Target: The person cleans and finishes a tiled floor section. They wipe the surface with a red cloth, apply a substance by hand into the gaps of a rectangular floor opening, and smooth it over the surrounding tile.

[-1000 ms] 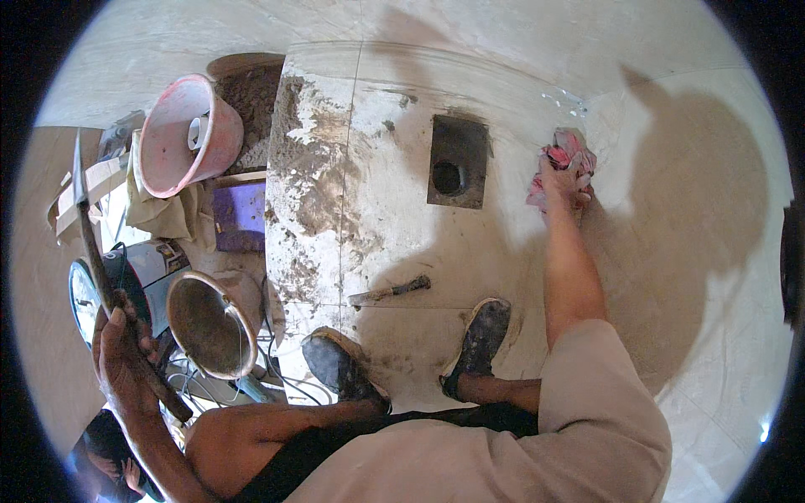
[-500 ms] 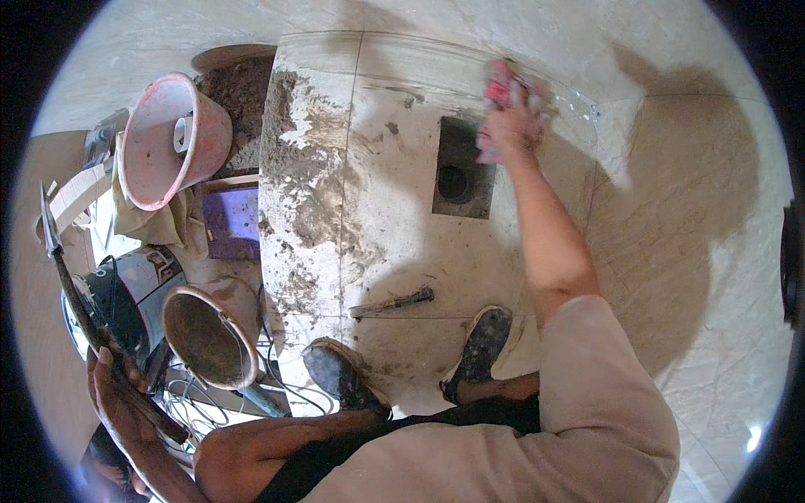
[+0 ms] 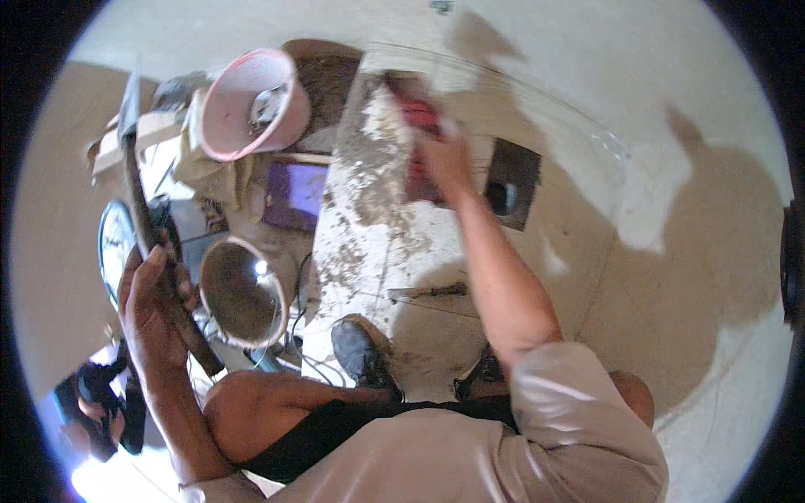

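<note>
My right hand (image 3: 443, 159) is stretched out over the pale tiled floor (image 3: 436, 352), fingers closed on a red rag (image 3: 422, 117), blurred by motion. It is at the edge of a grey mortar smear (image 3: 369, 201), left of a dark rectangular floor opening (image 3: 521, 172) with a round pipe hole inside. At the left, my left hand (image 3: 155, 289) grips a long wooden-handled tool (image 3: 138, 184) with a narrow metal head pointing up; its exact kind is unclear. A mortar-stained hand tool (image 3: 429, 291) lies on the tiles between the opening and my feet.
Left of the tiles stand a pinkish-white bucket (image 3: 215, 113), a brown-rimmed bucket (image 3: 289, 302) and a larger pail (image 3: 115, 243). A purple box (image 3: 293, 193) lies between them. Cables (image 3: 314, 360) run near my left shoe (image 3: 359, 348). Another person (image 3: 101, 407) is partly visible at lower left.
My right hand has swept the red rag left, from right of the floor opening to the mortar smear. My left hand keeps hold of the wooden-handled tool. The whole view has shifted.
</note>
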Available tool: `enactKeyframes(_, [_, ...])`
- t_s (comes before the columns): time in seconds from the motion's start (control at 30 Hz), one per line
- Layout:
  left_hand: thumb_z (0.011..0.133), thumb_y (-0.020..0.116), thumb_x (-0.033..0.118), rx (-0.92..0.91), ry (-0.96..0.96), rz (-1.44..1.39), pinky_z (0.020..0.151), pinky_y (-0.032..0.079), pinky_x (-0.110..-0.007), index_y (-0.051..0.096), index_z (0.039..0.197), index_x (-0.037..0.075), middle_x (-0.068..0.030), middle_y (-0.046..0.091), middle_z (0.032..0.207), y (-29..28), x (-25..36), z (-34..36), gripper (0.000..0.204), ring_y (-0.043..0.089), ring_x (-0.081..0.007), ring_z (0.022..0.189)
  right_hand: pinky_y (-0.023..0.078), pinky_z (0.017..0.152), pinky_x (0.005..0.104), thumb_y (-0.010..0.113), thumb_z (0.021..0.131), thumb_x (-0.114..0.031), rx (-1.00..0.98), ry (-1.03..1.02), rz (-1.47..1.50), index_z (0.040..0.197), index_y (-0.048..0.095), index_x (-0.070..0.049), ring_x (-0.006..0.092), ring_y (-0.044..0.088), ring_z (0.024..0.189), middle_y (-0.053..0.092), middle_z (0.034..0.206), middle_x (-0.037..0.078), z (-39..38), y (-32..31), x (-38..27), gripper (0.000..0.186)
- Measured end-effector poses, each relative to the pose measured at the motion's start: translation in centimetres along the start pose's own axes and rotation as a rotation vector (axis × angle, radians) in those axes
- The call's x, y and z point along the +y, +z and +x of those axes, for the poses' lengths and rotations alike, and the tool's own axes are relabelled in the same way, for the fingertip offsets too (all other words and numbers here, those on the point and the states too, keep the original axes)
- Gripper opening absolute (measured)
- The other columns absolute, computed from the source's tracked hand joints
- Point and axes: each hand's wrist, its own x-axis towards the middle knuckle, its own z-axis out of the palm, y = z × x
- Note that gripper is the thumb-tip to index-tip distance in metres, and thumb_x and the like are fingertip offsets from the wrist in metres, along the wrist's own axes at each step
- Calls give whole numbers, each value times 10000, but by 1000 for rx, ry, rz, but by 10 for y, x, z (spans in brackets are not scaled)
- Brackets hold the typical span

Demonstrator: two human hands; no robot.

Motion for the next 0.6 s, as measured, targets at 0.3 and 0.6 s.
enactKeyframes(0.3, [924,675,178,-5,118,22,519,489,-212,589,1209,-23,-29,617,797,-15,7,-2,360,593,-91,595,288,1120,625,627,921,-260,194,99,-901,1448,406,-110,482,330,1410,451,1447,235,-10,103,48,591])
enactKeyframes(0.6, [874,713,197,85,86,111,516,473,-200,568,1235,-53,-40,625,816,-37,12,-19,463,577,-85,595,328,1168,497,606,892,-448,-91,-75,-998,1435,546,-198,351,431,1404,439,1531,192,181,51,46,602])
